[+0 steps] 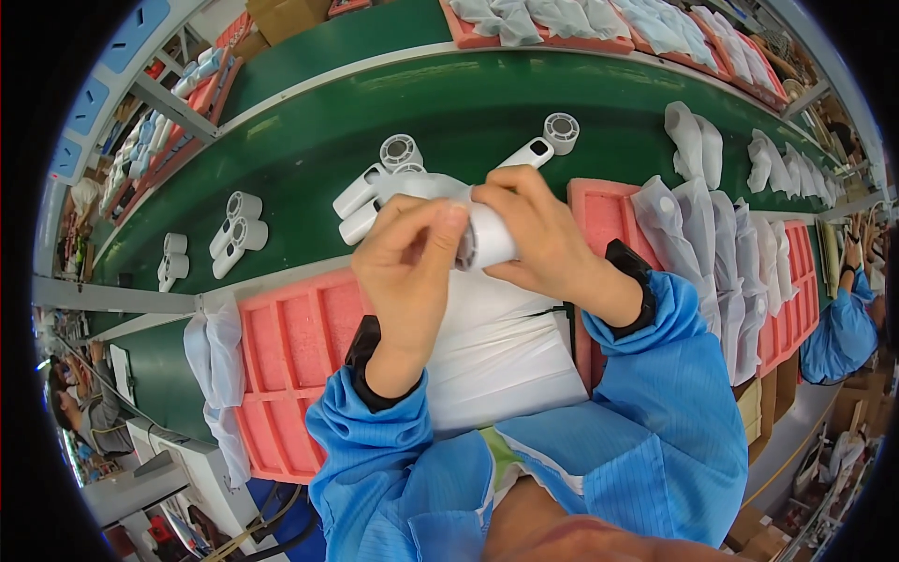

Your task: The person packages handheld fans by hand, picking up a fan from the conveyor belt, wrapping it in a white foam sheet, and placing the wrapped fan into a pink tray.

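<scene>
My right hand [538, 229] grips a white handheld fan [494, 240] by its round head, in front of my chest. Right beside it, the thumb and fingers of my left hand [407, 267] are pinched together on a thin translucent white bag [440, 185], part of which shows behind the fingers. How far the bag covers the fan is hidden by my hands. Below them lies a stack of flat white bags [501, 347]. Just beyond my left hand, more white fans [361, 192] rest on the green belt.
Pink foam trays stand on both sides, one with vacant slots at left [281, 375] and one holding bagged fans [721, 253] at right. Loose fans [239, 234] lie along the green conveyor belt [309, 140]. Full trays [562, 28] line the far side. A co-worker's blue sleeve [838, 328] shows at right.
</scene>
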Demonstrator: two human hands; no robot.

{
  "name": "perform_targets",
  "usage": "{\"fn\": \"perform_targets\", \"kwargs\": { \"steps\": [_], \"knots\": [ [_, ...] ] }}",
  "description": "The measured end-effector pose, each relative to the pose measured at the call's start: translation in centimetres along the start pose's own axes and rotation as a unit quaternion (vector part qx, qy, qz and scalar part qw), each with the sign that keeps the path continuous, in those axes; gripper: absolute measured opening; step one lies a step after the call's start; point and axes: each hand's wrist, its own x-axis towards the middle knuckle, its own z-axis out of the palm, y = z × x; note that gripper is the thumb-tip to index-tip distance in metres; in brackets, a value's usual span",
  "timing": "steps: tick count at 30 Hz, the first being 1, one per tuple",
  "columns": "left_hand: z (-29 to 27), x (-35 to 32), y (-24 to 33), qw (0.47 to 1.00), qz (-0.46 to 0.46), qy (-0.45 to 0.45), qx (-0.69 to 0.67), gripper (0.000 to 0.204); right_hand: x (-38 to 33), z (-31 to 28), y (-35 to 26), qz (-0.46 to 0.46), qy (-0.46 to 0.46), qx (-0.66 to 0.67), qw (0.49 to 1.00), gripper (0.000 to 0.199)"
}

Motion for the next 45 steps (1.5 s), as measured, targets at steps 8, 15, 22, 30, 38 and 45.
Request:
{"fn": "perform_targets", "kwargs": {
  "steps": [8, 15, 22, 30, 38, 45],
  "knots": [
    [1.5, -2.3, 1.7, 0.943, 0.244, -0.046, 0.221, 0.022, 0.0, 0.1, 0.2, -0.016, 0.083, -0.026, 0.996, 0.067],
    [1.7, -1.6, 1.5, 0.940, 0.201, -0.093, 0.259, 0.050, -0.3, -0.6, 1.7, 0.130, 0.120, 0.051, 0.983, 0.070],
    [-1.3, 1.5, -0.6, 0.968, 0.167, -0.126, 0.138, 0.055, 0.4, -0.6, -1.0, 0.097, 0.042, 0.276, 0.955, 0.066],
    [-2.5, 1.6, 0.2, 0.995, 0.022, 0.020, -0.090, 0.055, -0.9, 0.1, 1.5, 0.082, -0.070, 0.135, 0.985, 0.054],
    [-2.0, -0.1, -0.1, 0.931, 0.291, 0.015, 0.221, 0.026, -0.5, 1.5, -0.6, 0.137, 0.013, -0.062, 0.989, 0.046],
    [-3.9, 1.5, 0.2, 0.984, 0.135, 0.019, 0.116, 0.017, 0.0, 0.0, -1.4, 0.208, -0.093, 0.178, 0.957, 0.044]
  ]
}}
